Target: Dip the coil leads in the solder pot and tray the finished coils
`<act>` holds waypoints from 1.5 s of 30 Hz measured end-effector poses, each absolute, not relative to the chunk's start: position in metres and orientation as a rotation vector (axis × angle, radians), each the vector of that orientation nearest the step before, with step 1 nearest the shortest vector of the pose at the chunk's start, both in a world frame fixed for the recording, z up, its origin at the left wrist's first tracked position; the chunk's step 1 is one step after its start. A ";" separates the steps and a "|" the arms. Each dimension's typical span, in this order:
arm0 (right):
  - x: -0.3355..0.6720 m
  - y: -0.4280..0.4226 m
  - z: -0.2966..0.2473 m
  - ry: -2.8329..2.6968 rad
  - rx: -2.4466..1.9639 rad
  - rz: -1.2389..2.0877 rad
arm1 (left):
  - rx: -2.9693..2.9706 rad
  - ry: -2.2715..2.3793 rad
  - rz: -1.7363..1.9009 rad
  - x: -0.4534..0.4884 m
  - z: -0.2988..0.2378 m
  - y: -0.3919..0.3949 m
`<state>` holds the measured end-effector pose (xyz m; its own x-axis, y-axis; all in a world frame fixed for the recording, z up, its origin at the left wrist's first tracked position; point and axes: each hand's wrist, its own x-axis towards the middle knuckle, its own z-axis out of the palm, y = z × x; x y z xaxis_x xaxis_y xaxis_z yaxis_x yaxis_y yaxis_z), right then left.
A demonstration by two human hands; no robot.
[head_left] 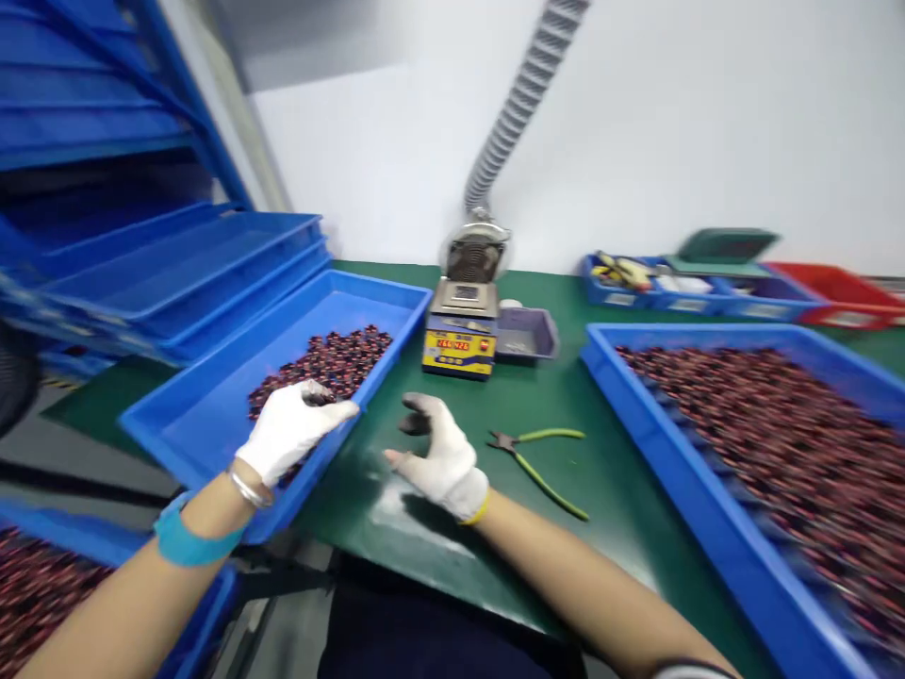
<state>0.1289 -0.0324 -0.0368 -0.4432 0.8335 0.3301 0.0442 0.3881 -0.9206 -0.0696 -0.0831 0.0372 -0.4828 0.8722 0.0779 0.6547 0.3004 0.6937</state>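
Note:
My left hand [293, 429], in a white glove with dark fingertips, is over the near right side of a blue tray [190, 405]. Its thumb stretches toward the tray's rim, apart from the curled fingers, and no held part shows. Beneath and beyond it lies a heap of small dark-red and black parts [346, 358], too blurred to name. Above the green tabletop [424, 405], my right hand [442, 457] is gloved the same way, thumb and fingers apart with nothing between them. To its right lie green-handled cutting pliers [548, 471], their handles spread.
A yellow-fronted device with a red display [458, 344] stands at centre below a grey duct hose [519, 94]. Beside it sits a grey bin [527, 335]. On the right is a blue tray full of similar parts [770, 405]. Blue trays [190, 264] are stacked at left.

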 end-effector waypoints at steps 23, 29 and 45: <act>0.174 0.040 -0.018 -1.278 -0.591 1.992 | 0.765 1.334 1.255 0.020 0.008 -0.013; 0.174 0.040 -0.016 -1.333 -0.649 2.034 | 0.775 1.333 1.266 0.019 0.008 -0.014; 0.177 0.037 -0.017 -1.450 -0.666 1.780 | 0.488 1.092 1.742 0.006 0.019 -0.007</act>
<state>0.1772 0.0371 -0.0173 -0.5967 0.8006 0.0548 -0.2157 -0.0942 -0.9719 0.0059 -0.0070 0.0185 -0.4353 0.8870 -0.1544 -0.5251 -0.1108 0.8438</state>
